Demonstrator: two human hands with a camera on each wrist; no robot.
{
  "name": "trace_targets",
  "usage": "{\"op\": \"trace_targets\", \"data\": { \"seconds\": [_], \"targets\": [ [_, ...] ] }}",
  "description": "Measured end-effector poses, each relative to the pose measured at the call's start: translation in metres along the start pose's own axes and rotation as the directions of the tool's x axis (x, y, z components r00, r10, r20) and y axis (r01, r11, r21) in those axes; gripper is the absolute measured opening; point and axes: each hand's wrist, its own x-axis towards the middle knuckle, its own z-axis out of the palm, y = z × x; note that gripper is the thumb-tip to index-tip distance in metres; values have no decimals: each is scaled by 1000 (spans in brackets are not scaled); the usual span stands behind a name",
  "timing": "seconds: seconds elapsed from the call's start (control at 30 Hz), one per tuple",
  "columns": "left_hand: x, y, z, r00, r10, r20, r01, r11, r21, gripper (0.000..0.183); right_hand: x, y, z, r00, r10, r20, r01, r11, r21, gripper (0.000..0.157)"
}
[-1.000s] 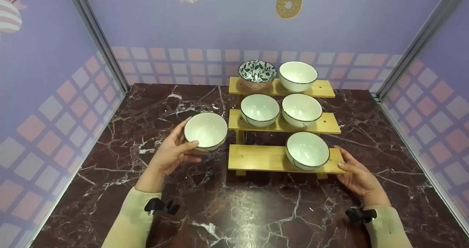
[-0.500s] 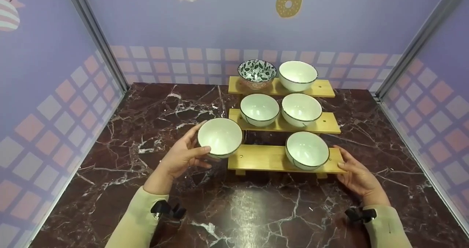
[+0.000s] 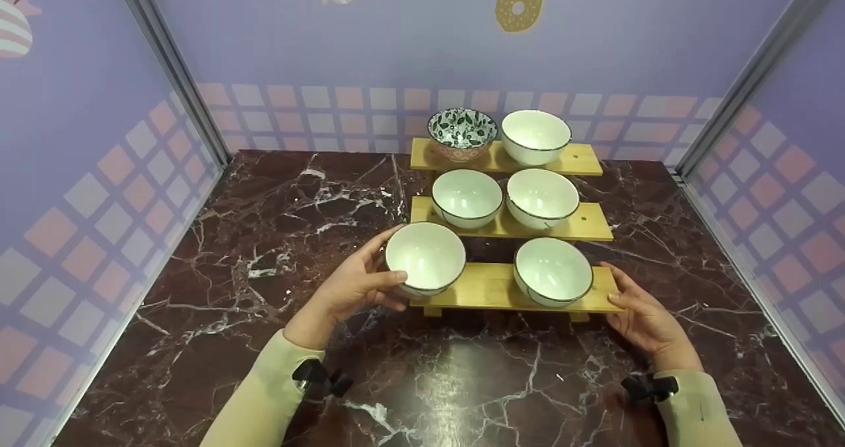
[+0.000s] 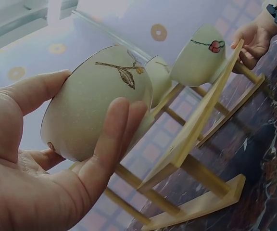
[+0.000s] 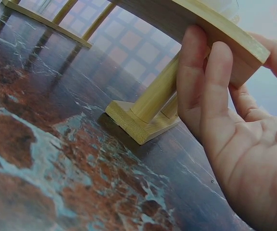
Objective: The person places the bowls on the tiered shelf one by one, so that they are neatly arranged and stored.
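My left hand [image 3: 363,278] grips a white bowl [image 3: 426,255] with a dark rim, thumb at the near side of the rim and fingers around the wall. In the left wrist view this bowl [image 4: 97,101] shows a painted brown twig and leaf. It overlaps the left end of the lowest shelf in the head view. My right hand [image 3: 643,311] holds the right end of that lowest wooden shelf [image 3: 485,285], thumb on top and fingers beneath, as the right wrist view shows. A pale green bowl [image 3: 553,272] sits on the right half of the same shelf.
On the middle tier stand a pale green bowl [image 3: 467,197] and a white bowl [image 3: 542,197]. The top tier bears a dark leaf-patterned bowl [image 3: 462,130] and another white bowl [image 3: 536,137]. Under the stand lies a dark marbled table [image 3: 297,236], enclosed by purple walls [image 3: 277,37].
My left hand has carried the white bowl to the right and nearer to me, from beside the stand to the left end of the lowest shelf. The right hand has stayed put.
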Motion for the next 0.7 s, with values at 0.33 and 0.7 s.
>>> {"op": "trace_targets", "data": {
  "seconds": [0.33,0.7],
  "targets": [
    [12,-6,17,999,-32,34,32,999,-1,92,0,-1,0,1000,-2,10,2,1000,-3,61],
    [28,-18,29,993,-82,81,83,996,-15,90,1,0,-3,998,-6,63,4,999,35,63]
  ]
}}
